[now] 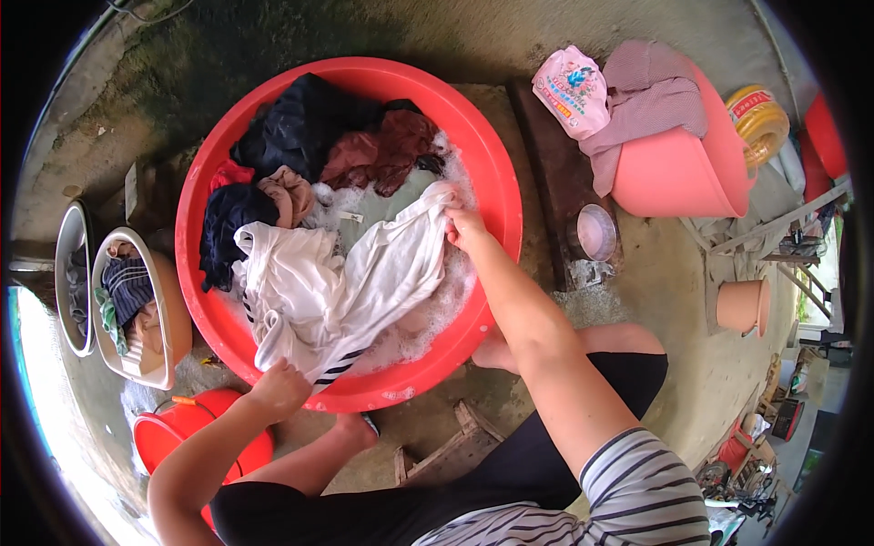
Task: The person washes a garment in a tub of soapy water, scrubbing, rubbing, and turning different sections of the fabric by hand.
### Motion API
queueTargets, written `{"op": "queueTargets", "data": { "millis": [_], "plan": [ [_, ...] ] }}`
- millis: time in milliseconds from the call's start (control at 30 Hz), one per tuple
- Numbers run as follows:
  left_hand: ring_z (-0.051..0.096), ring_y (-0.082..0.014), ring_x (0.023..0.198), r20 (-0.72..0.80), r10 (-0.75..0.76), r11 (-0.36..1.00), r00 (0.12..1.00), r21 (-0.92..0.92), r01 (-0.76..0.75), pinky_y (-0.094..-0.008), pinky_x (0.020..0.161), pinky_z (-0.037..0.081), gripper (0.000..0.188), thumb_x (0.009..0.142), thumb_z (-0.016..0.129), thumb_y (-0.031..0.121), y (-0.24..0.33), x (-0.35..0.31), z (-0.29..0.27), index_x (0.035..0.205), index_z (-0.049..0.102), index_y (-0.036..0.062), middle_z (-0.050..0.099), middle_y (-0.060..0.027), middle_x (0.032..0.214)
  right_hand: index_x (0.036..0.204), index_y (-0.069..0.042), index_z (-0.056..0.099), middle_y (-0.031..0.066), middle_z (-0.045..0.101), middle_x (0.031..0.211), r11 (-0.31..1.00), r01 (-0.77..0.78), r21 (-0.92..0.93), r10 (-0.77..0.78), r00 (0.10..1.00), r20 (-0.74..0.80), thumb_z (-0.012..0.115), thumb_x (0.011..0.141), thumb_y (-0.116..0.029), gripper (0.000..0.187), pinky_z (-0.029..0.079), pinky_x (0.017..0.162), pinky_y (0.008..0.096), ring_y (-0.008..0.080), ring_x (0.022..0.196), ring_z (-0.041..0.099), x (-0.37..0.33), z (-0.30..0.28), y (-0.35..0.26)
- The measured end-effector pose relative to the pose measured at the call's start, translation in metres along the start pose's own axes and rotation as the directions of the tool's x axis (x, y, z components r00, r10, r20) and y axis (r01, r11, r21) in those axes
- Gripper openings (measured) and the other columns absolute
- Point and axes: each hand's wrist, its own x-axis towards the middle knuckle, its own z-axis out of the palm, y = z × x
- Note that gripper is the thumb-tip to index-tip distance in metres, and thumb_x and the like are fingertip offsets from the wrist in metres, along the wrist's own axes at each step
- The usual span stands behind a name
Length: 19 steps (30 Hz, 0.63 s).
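A wet white garment (364, 278) with dark stripes at one edge is stretched between my two hands over a large red basin (202, 218). My left hand (281, 389) grips its near end by the basin's front rim. At the basin's right side, my right hand (464, 227) is closed on the other end. Suds (401, 341) fill the water beneath. Behind the white garment lie dark blue clothes (305, 123), a maroon cloth (387, 150), a beige cloth (288, 195) and a pale grey-green cloth (373, 218), which the white garment partly covers.
To the left stand a beige tub (173, 309) of clothes and a grey-rimmed tub (71, 273). A red bucket (250, 437) is near my left forearm. At right are a pink tub (674, 177) with a draped cloth, a pink detergent bag (572, 91), a small bowl (596, 232) and a flowerpot (739, 305).
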Motion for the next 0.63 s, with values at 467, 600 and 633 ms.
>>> {"op": "queueTargets", "data": {
  "millis": [467,600,633],
  "plan": [
    [0.052,-0.0141,0.066,0.148,0.215,-0.138,0.965,0.983,-0.120,-0.0283,0.065,0.042,0.013,0.077,0.051,0.005,0.286,-0.185,0.116,0.085,0.058,-0.0018,0.056,-0.0058,0.071,0.105,-0.003,0.046,0.0124,0.056,0.091,0.887,0.449,0.109,-0.447,0.773,0.451,0.052,0.078,-0.012,0.028,0.048,0.057,0.0331,0.0227,0.081,0.056,-0.097,0.095,-0.212],
    [0.052,-0.0129,0.066,0.033,0.326,-0.415,0.945,0.903,0.112,-0.0278,0.064,0.042,0.018,0.077,0.052,0.012,0.290,-0.167,0.108,0.089,0.059,0.0001,0.055,-0.0063,0.070,0.105,-0.005,0.050,0.0097,0.058,0.088,0.731,0.569,-0.378,-0.316,0.772,0.551,0.054,0.077,-0.012,0.029,0.045,0.052,0.0268,0.0178,0.068,0.058,-0.100,0.125,-0.168],
    [0.052,-0.0131,0.065,-0.020,0.321,-0.414,0.947,0.896,0.160,-0.0287,0.064,0.043,0.020,0.076,0.053,0.014,0.288,-0.165,0.113,0.090,0.060,0.0015,0.056,-0.0065,0.069,0.105,-0.005,0.050,0.0097,0.058,0.088,0.725,0.570,-0.386,-0.317,0.774,0.548,0.054,0.077,-0.012,0.029,0.045,0.052,0.0268,0.0178,0.068,0.058,-0.094,0.124,-0.169]
  ]
}}
